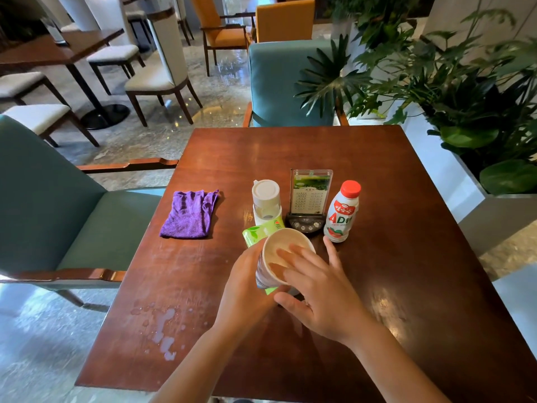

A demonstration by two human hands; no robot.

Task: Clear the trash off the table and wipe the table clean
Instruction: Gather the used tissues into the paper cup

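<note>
The left hand (247,289) grips a paper cup (283,257) just above the bench (406,286), mouth tilted toward the camera, a green packet (258,232) pressed against its far side. The right hand (316,295) is open, fingers reaching into the cup's mouth. The red-capped bottle (343,215) stands just beyond, nearer the right hand; the purple cloth (189,213) lies far left, the spill (165,330) near left.

Purple cloth (190,214), red-capped white bottle (343,212), brown table (406,228).

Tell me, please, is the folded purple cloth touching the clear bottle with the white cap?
Apart. The head view shows the folded purple cloth lying left of the clear bottle with the white cap, with bare brown wooden table between them.
</note>
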